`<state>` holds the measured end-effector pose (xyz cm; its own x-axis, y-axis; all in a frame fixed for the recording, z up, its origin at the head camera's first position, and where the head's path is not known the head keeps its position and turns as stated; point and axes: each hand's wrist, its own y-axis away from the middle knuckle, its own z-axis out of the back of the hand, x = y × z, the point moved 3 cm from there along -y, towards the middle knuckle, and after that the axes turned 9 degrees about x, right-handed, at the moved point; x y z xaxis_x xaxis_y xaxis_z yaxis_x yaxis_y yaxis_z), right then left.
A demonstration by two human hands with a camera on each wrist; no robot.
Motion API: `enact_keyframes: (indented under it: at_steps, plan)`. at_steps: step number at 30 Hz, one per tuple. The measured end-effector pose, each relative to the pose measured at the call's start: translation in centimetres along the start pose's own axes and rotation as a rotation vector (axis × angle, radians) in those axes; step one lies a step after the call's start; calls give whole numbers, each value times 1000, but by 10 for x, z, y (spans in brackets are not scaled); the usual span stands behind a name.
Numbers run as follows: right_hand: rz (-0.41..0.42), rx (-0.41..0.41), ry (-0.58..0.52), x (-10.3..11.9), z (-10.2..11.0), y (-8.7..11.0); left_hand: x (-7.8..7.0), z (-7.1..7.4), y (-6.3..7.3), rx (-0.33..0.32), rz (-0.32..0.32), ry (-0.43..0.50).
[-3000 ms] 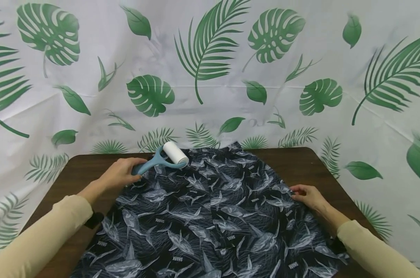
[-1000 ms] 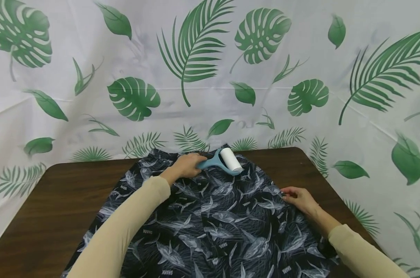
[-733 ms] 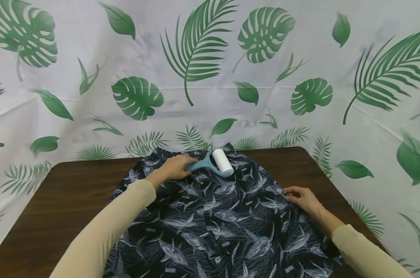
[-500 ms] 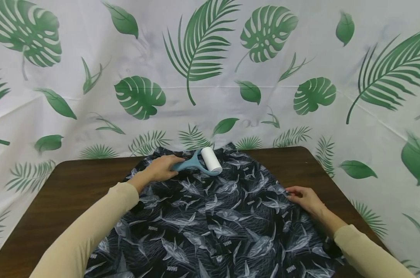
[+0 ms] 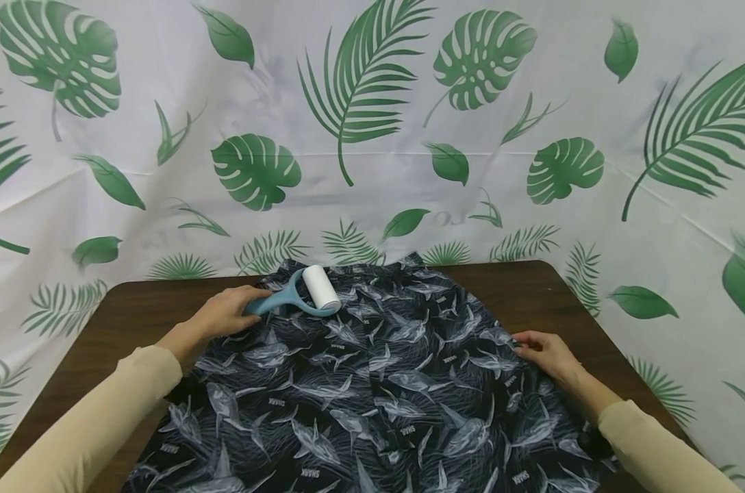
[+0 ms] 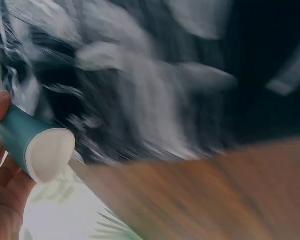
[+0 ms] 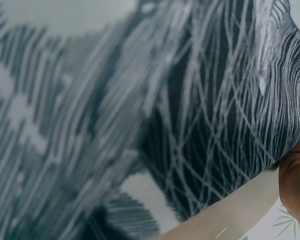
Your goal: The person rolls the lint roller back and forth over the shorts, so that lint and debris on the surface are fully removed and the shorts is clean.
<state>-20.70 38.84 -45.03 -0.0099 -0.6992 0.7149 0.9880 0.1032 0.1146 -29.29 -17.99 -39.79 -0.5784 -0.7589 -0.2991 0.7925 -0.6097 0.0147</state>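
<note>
My left hand (image 5: 227, 311) grips the blue handle of a lint roller (image 5: 286, 296), whose white roll lies over the upper left part of a dark garment. The left wrist view shows the handle's pale end (image 6: 51, 152) and my fingers curled round it. The garment (image 5: 403, 383), black with grey sharks and small "SHARK" lettering, is spread across the table. At its right edge, my right hand (image 5: 548, 352) pinches the fabric between thumb and fingers. In the right wrist view, the thumb (image 7: 296, 182) is at the cloth's edge; most of that hand is out of frame.
A dark brown wooden table (image 5: 508, 287) carries the garment, its wood showing to the left and right. Behind the far edge hangs a white curtain (image 5: 372, 198) printed with green leaves. The garment runs out of the head view at the bottom.
Over the last second, my left hand has moved left with the lint roller, from the garment's upper middle to its upper left. The right hand keeps its pinch on the right edge.
</note>
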Motion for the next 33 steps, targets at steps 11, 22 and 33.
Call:
enact_keyframes:
  at_steps: [11,22,33]
  plan:
    - [-1,24,1,-2,1,0,33,5,37,-48,-15,27]
    - [13,21,-3,0,2,0,58,7,72,-103,23,49]
    - [-6,42,-4,0,2,-1,70,9,113,-162,64,-17]
